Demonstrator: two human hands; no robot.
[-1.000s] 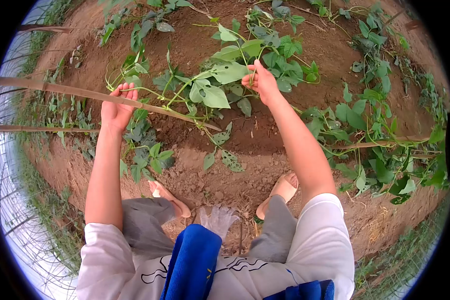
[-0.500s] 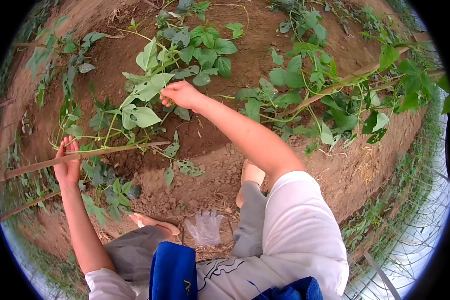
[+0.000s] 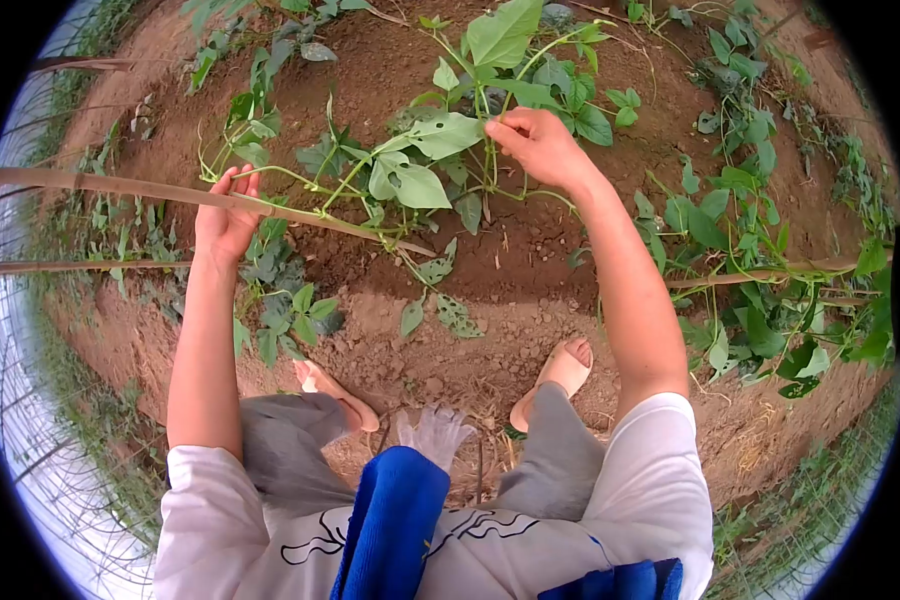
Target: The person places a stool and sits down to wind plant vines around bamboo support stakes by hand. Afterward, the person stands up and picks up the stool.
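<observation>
The right hand [image 3: 542, 145] pinches one stem [image 3: 491, 168]; the left hand [image 3: 226, 224], grip unclear, curls under one stake [image 3: 120, 184].

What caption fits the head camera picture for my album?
Left hand by a stick, right hand on a leafy green vine.

Head cam looks fwd/down, wide view: shirt [image 3: 515, 555] v. close, L hand [image 3: 223, 230] & R hand [image 3: 545, 146] farther.
</observation>
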